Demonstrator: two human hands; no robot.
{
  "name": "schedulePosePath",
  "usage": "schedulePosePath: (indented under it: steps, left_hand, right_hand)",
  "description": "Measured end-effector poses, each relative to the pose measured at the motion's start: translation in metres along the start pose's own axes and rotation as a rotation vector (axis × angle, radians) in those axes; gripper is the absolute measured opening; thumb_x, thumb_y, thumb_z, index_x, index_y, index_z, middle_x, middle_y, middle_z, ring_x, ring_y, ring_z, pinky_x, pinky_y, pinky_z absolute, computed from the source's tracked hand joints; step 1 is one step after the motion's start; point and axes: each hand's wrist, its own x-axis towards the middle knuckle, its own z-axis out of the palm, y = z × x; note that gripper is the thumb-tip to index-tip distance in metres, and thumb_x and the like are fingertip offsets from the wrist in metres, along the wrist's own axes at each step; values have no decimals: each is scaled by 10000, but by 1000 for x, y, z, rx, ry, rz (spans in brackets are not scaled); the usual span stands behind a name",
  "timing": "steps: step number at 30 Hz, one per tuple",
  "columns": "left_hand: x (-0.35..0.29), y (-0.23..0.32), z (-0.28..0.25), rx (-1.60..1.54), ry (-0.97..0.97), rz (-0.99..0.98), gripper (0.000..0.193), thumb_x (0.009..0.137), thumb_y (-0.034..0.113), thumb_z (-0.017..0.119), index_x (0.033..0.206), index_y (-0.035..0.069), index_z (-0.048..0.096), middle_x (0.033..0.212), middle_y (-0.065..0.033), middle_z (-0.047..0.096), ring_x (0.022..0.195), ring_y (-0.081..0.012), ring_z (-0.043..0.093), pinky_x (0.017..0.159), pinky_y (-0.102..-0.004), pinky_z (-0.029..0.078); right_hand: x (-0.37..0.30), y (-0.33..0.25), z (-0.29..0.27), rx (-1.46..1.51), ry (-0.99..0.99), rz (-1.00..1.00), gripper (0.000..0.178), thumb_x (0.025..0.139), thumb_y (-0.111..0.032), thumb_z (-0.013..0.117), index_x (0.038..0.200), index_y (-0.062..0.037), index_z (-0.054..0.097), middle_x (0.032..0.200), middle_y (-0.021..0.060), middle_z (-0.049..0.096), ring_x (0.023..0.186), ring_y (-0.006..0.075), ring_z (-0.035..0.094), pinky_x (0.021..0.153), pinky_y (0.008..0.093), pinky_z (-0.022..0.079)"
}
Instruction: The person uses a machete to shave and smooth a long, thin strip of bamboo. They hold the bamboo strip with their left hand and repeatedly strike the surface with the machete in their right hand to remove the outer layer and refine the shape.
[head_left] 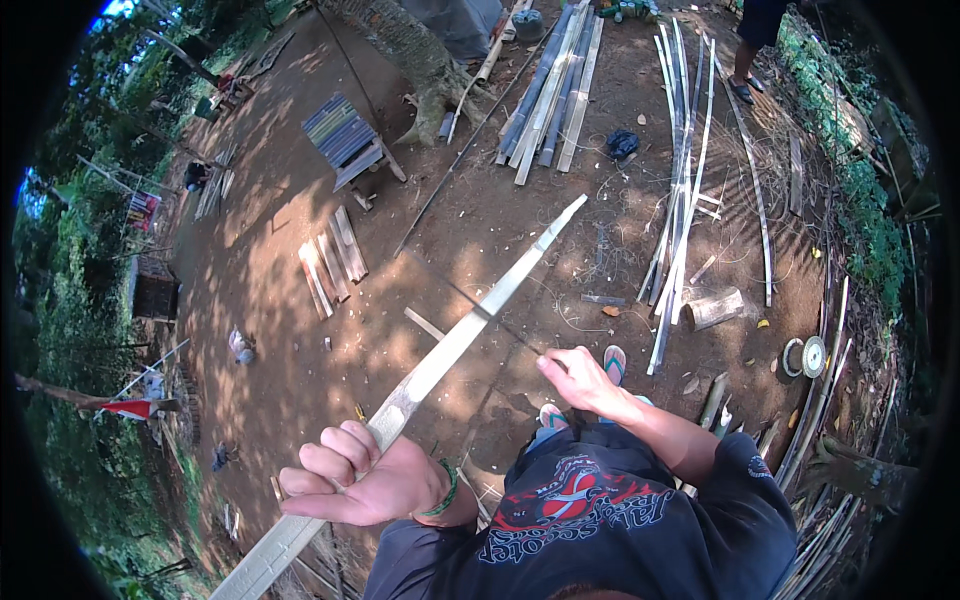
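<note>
My left hand [365,475] is wrapped round the lower part of a long pale bamboo strip [435,365]. The strip slants away from the lower left and narrows toward its far end. In my right hand [588,382] is the handle end of a knife [515,335] with a long, thin, dark blade. That blade crosses the bamboo strip beyond my left hand and appears to touch it; I cannot tell how deep its edge sits. My right fingers hide most of the handle.
Long bamboo strips [683,200] and a stack of bamboo slats [550,90] lie ahead on the dirt. Nearby are short slats [330,258], a slatted bench [345,135], a tree trunk [405,45], a log [713,309] and a spool [812,356]. Another person's legs [748,60] show at the far right.
</note>
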Motion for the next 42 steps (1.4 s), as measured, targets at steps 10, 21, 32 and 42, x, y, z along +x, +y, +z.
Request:
schedulePosePath:
  steps: [10, 21, 32, 42]
  left_hand:
    - [8, -7, 8, 152, 231, -8, 447, 1088, 415, 304, 724, 168, 224, 581, 57, 203, 459, -44, 171, 408, -213, 148]
    - [-13, -28, 28, 161, 172, -55, 448, 1091, 394, 307, 709, 175, 221, 584, 59, 187, 464, -52, 164, 416, -213, 153]
    - [-18, -41, 64, 8, 71, -58, 450, 1089, 366, 334, 697, 172, 228, 590, 52, 211, 463, -59, 201, 404, -199, 189]
    - [-9, -53, 84, -45, 23, -6, 406, 1090, 377, 316, 751, 157, 280, 631, 37, 257, 506, -64, 240, 421, -194, 225]
  right_hand:
    - [48, 92, 10, -160, 138, 206, 624, 969, -538, 479, 866, 39, 691, 732, 301, 636, 775, 481, 647, 724, 517, 497]
    - [78, 177, -57, -332, 149, 344, 689, 960, -581, 451, 838, 51, 698, 784, 314, 657, 827, 470, 670, 758, 514, 526]
    - [74, 252, -120, -373, 88, 519, 738, 964, -629, 363, 962, 10, 734, 902, 302, 683, 929, 455, 671, 816, 526, 518]
    - [13, 164, -131, -415, -221, 264, 797, 905, -706, 424, 806, 30, 713, 782, 264, 681, 840, 451, 668, 804, 496, 516]
